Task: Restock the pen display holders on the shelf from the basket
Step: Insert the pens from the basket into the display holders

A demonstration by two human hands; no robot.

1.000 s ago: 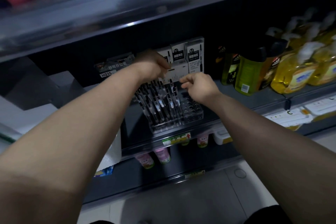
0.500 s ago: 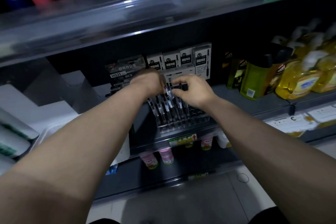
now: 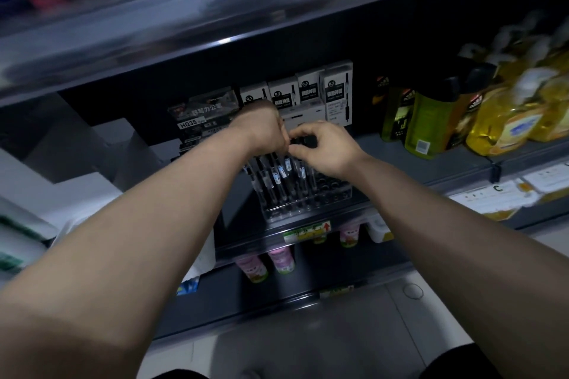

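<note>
A clear plastic pen holder (image 3: 308, 200) stands on the dark middle shelf, its left rows filled with several black pens (image 3: 278, 178) and its right holes bare. My left hand (image 3: 261, 129) is curled around the tops of a bunch of pens over the holder. Touching it from the right, my right hand (image 3: 326, 148) pinches the dark top of a pen between thumb and fingers. The basket is out of view.
White pen boxes (image 3: 308, 92) and a box labelled H035 (image 3: 200, 120) stand behind the holder. Yellow and green bottles (image 3: 431, 120) fill the shelf's right side. Small pink bottles (image 3: 280, 258) sit on the shelf below, white packages (image 3: 18, 240) at the left.
My left hand came down from the boxes onto the pens. My right hand moved left to meet it over the holder. The view rose a little.
</note>
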